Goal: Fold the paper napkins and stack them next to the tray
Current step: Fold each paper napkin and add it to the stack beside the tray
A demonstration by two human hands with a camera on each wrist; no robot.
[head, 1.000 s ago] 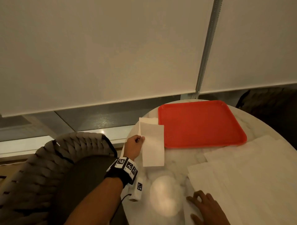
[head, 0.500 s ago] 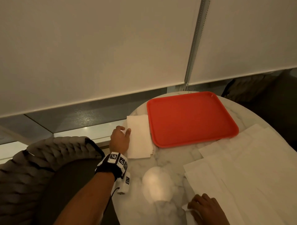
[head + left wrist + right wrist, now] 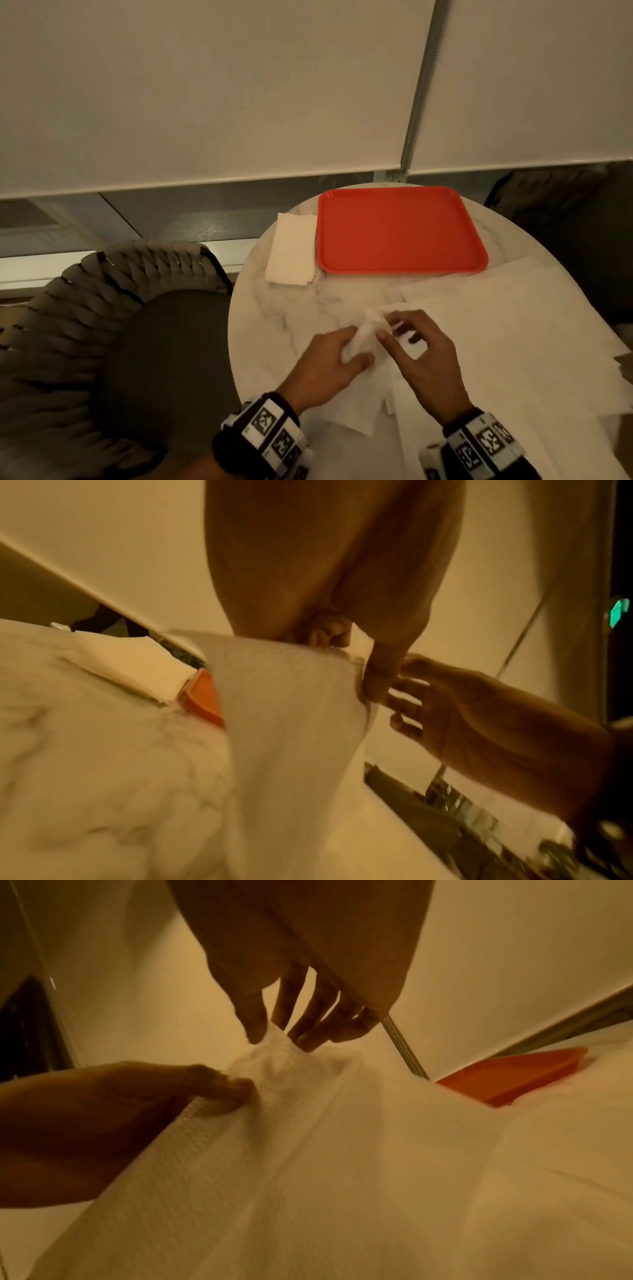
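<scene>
Both hands pinch one napkin (image 3: 368, 337) corner: left hand (image 3: 329, 363) & right hand (image 3: 423, 356) side by side. Folded stack (image 3: 291, 250) lies far-left of left hand, touching tray (image 3: 397, 229); left nearer.

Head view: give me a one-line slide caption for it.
Both hands, left hand and right hand, pinch one paper napkin above the marble table; folded stack beside the red tray.
</scene>
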